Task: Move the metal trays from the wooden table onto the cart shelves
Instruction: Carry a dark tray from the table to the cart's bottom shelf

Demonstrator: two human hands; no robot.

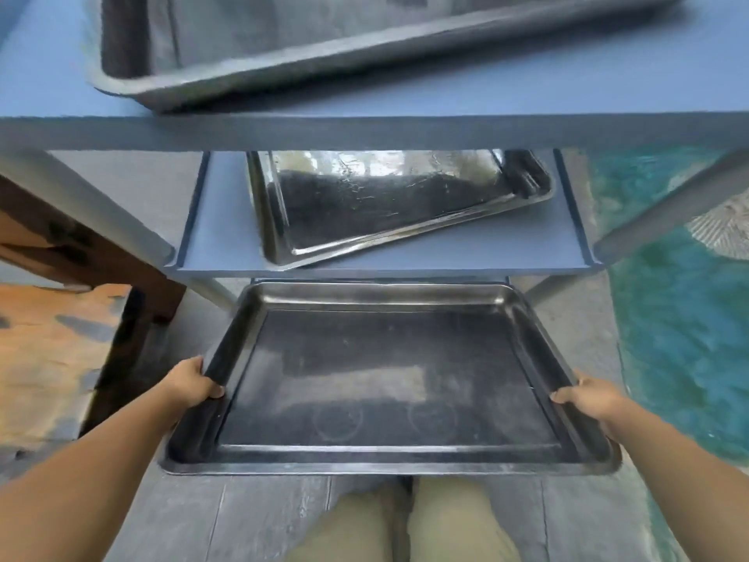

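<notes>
- holding the dark metal tray [385, 379] by its two side rims, you have your left hand [194, 383] and right hand [587, 397] each gripping an edge. it hangs level in the air, low in front of the cart, below the middle shelf [227, 245].
- yes, and that is where you can slip up. the tray's far rim sits just under that shelf's front edge. lift as you push and, i judge, you knock metal on the shelf.
- you also cannot see the lowest shelf, because your tray hides it. feeding it in blind could catch a corner on the left cart leg [93, 204] or the right cart leg [668, 208], which slant in on either side.
- your grip is only at the rims, toward the near half. i'd guess the far end could dip if one hand loosens.
- look around you too. the shiny tray [385, 204] on the middle shelf lies askew, one corner close to the front edge. the pale tray [283, 46] on the top shelf [364, 131] lies askew as well, its corner near the lip. a jolt to the cart might shift either.
- the wooden table [81, 245] stands close at your left, with an orange patch of floor [48, 358] by it and a teal rug [681, 318] at your right. your knees [405, 521] are just under the tray's near rim.
</notes>
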